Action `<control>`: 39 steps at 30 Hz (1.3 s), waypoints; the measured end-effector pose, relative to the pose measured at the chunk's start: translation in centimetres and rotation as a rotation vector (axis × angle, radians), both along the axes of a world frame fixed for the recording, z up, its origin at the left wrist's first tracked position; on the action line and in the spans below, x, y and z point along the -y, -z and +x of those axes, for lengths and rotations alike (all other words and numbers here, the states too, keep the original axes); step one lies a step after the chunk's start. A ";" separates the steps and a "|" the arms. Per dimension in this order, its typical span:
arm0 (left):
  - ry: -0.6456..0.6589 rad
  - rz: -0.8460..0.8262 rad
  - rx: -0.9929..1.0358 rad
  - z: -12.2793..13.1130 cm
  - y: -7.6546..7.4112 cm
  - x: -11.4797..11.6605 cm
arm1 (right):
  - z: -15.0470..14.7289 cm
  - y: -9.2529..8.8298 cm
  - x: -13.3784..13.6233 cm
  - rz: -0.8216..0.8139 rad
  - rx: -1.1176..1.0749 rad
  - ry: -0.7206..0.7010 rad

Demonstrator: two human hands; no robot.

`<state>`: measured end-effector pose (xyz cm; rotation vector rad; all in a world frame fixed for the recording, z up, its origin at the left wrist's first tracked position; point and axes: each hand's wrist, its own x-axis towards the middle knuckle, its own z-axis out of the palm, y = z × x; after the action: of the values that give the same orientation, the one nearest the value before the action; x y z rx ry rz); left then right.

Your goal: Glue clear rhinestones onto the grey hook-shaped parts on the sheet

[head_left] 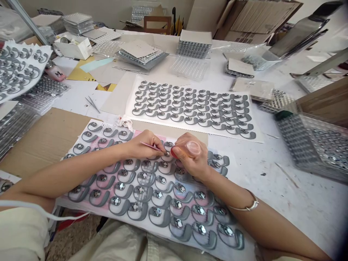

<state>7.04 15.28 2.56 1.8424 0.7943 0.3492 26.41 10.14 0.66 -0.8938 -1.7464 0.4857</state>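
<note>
My left hand (pixel 145 145) pinches a thin pink stick-like tool (pixel 150 146); its tip end is at a grey curved piece with a round shiny part, near the middle of the sheet. Close beside it, my right hand (pixel 194 161) is wrapped round a small translucent squeeze bottle (pixel 193 147), tilted with its red end (pixel 174 152) toward the same piece. Both hands are over a sheet (pixel 81 203) covered with rows of these grey hook-shaped pieces (pixel 138 214). Whether the bottle touches the piece is hidden by my fingers.
Beyond lies a second white sheet (pixel 258 136) with rows of similar pieces. Metal tweezers (pixel 92 104) and a crumpled tissue (pixel 125 122) are to the left. Boxes of shiny parts (pixel 328 145) stand at right, stacked trays (pixel 194 45) at the back, and cardboard (pixel 46 141) at left.
</note>
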 end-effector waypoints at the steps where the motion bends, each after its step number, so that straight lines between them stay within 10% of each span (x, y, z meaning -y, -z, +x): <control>1: -0.005 -0.009 0.006 0.0 0.0 -0.1 | 0.0 0.0 0.0 0.003 0.001 0.001; 16: -0.012 -0.112 0.041 0.1 0.0 -0.5 | -0.1 0.1 -0.1 0.012 -0.034 -0.020; 28: -0.079 -0.015 -0.029 -0.1 -0.1 0.9 | 4.9 -5.2 -2.6 -0.450 -0.517 0.012; 39: -0.324 0.081 0.032 -1.6 1.3 4.5 | 4.1 -4.3 0.5 -0.649 -0.676 0.021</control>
<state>5.46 10.80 1.24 1.7770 1.0720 0.6236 30.49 9.61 4.97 -1.0250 -0.9573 1.2232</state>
